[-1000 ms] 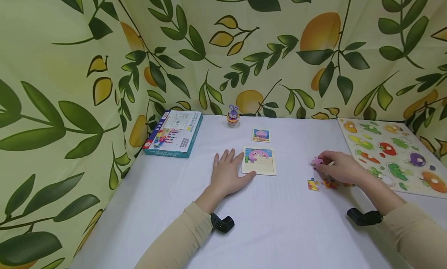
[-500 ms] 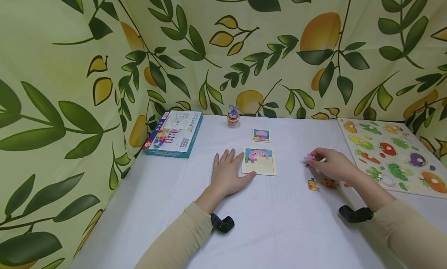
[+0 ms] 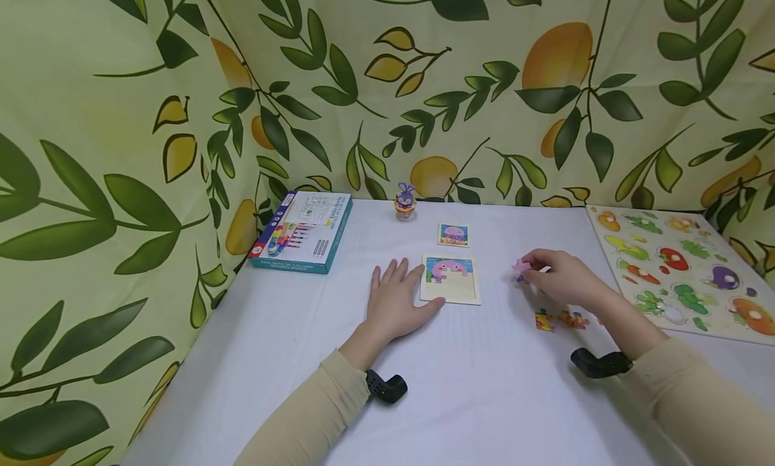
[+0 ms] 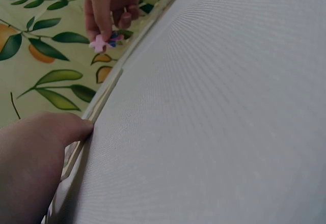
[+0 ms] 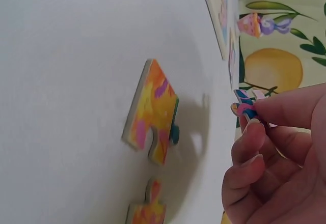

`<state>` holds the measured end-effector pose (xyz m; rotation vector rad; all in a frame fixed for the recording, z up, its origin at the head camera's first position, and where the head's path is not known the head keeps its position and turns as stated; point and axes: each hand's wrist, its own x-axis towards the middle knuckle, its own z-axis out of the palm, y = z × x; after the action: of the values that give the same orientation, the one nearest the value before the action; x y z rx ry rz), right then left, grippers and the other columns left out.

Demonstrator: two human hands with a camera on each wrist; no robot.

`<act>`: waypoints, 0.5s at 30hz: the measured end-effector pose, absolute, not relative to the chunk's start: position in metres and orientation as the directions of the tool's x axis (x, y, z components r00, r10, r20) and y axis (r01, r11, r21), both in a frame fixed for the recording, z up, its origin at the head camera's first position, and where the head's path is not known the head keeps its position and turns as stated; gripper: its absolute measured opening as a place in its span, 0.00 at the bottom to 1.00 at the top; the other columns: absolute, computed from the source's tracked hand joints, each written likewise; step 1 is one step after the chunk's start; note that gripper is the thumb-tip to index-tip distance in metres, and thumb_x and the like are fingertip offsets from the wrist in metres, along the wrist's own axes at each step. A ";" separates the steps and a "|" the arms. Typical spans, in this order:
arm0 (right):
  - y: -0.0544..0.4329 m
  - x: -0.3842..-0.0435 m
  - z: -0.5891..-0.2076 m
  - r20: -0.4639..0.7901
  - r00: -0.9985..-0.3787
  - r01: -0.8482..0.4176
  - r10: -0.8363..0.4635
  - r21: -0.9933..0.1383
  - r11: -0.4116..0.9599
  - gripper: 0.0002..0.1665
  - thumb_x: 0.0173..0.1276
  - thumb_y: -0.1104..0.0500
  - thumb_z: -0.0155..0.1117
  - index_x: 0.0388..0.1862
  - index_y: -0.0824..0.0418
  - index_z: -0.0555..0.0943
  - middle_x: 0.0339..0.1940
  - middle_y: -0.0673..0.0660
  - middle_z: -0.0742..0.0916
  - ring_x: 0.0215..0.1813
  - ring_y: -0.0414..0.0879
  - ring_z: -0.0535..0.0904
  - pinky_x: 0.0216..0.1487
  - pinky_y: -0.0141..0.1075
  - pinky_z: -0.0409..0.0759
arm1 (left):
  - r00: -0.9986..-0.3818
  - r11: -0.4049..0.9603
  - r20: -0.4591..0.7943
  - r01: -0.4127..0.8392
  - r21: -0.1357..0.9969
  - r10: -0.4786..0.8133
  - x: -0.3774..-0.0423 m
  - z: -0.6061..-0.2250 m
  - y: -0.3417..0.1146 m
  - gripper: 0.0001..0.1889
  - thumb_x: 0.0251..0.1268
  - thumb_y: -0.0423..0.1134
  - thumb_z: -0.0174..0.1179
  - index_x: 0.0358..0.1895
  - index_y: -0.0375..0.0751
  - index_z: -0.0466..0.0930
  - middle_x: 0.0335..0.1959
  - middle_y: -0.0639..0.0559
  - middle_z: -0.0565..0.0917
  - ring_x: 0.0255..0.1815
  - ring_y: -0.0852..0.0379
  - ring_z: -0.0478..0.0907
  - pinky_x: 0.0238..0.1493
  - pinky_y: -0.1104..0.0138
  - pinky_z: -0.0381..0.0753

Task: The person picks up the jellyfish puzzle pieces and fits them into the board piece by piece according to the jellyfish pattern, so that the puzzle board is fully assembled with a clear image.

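My right hand (image 3: 566, 278) pinches a pink and blue jigsaw piece (image 5: 246, 104) between thumb and fingers, held above the table to the right of the puzzle tray. That square puzzle tray (image 3: 463, 291) has its upper part filled with a pink figure; its lower part shows bare board. My left hand (image 3: 396, 301) lies flat with spread fingers at the tray's left side. In the left wrist view the thumb (image 4: 79, 127) touches the tray's edge. Beneath the right hand lie a yellow-orange jigsaw piece (image 5: 155, 112) and another orange piece (image 3: 574, 319), with a further one mostly hidden by the wrist.
A small picture card (image 3: 453, 235) lies behind the tray. Farther back stands a purple rabbit figurine (image 3: 405, 202). A flat box (image 3: 301, 232) lies at the back left, and a vegetable puzzle board (image 3: 684, 271) at the right. A patterned cloth (image 3: 387, 89) hangs behind the table.
My right hand has moved left toward the puzzle tray, carrying the pink jigsaw piece. The left hand and the tray stay where they were.
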<state>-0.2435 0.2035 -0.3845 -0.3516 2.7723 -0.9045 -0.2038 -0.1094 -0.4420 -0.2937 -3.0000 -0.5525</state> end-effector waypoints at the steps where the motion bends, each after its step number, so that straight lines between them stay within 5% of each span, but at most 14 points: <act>1: 0.202 -0.244 -0.385 -0.117 -0.952 -0.157 -0.284 -0.612 0.775 0.20 0.76 0.54 0.62 0.59 0.65 0.79 0.48 0.61 0.83 0.44 0.53 0.76 0.37 0.39 0.79 | -0.979 0.917 0.111 0.202 0.344 0.174 -0.204 -0.442 -0.110 0.44 0.63 0.73 0.54 0.77 0.51 0.68 0.81 0.44 0.61 0.83 0.45 0.48 0.79 0.44 0.35; 15: 0.176 -0.241 -0.392 -0.127 -0.949 -0.135 -0.289 -0.664 0.735 0.18 0.76 0.54 0.61 0.56 0.65 0.79 0.46 0.61 0.82 0.38 0.51 0.77 0.37 0.39 0.79 | -0.979 0.919 0.110 0.202 0.339 0.175 -0.204 -0.442 -0.110 0.44 0.63 0.74 0.54 0.78 0.52 0.68 0.81 0.44 0.61 0.83 0.44 0.48 0.79 0.44 0.35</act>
<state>-0.2408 0.1763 -0.3918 -0.3366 2.7151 -1.0144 -0.2044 -0.1100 -0.4421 -0.2948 -3.0014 -0.5433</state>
